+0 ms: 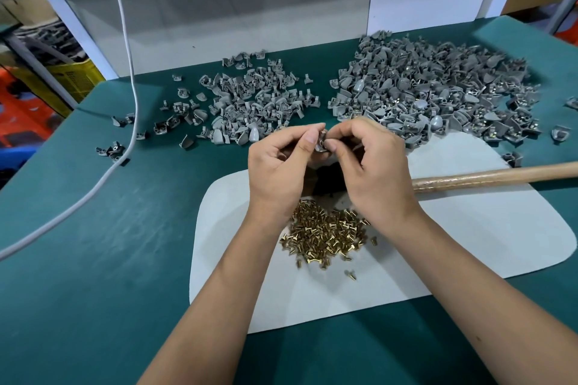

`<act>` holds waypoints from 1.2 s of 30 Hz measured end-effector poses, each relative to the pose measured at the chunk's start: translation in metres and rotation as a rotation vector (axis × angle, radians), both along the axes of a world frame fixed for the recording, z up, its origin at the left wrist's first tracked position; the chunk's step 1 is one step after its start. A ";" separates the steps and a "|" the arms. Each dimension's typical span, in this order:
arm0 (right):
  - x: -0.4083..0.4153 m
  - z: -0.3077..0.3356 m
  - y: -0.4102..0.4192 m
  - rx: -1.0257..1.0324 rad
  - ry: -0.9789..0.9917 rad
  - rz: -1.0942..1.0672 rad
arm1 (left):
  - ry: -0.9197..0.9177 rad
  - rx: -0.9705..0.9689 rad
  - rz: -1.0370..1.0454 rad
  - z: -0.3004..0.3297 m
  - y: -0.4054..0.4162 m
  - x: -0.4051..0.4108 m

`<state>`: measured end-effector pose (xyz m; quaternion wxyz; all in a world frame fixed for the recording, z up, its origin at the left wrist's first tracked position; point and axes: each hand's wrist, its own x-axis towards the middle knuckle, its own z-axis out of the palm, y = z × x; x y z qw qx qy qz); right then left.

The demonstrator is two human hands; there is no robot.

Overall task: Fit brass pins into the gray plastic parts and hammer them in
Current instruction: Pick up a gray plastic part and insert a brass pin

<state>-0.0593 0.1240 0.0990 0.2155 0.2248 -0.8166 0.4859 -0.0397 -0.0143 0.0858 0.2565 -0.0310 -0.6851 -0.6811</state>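
I am holding one gray part (319, 144) up between both hands, above the pad (469, 247), so I can see the hole I am aiming for. My left hand (281, 162) is pinching the part between thumb and fingertips to steady it, and my right hand (372, 159) is pinching at it from the other side, probably pressing a pin in, though the pin itself is too small to make out. I am keeping the pins (328, 234) heaped just under my wrists for a short reach. The hammer (494, 178) is lying on the pad beside my right hand, ready for striking. The left pile (247, 103) and the right pile (431, 87) are lying apart, I judge to separate unfinished from finished parts.
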 end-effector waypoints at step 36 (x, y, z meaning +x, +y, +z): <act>0.002 0.007 0.005 0.195 -0.036 -0.104 | -0.037 0.028 -0.127 0.000 -0.002 0.003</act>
